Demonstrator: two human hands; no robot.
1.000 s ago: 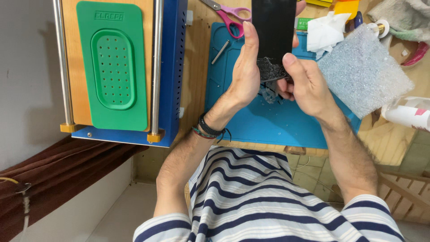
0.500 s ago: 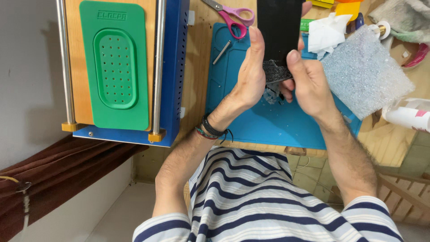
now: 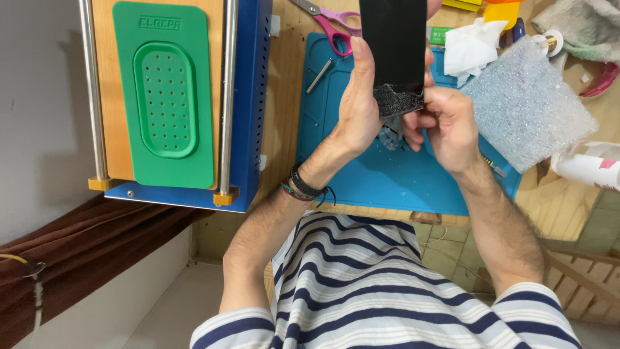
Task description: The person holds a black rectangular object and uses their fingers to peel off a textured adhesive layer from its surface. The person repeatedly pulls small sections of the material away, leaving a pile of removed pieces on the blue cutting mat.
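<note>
— Black panel [image 3: 394,39]: where does it sit?
— Upright above the blue mat [image 3: 387,178] on the worktop [image 3: 287,97], long axis running away from the person, cracked grey lower edge nearest them.
— Which hand has it?
— Left hand [image 3: 358,106] clasps its left edge, grip closed around it. Right hand [image 3: 449,126] pinches that broken lower end, fingers [image 3: 420,119] narrowed on it.

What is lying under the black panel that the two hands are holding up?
Below the black panel lies a blue mat on the wooden table. The left hand and right hand cover the mat directly beneath; only small dark fragments show between them.
</note>
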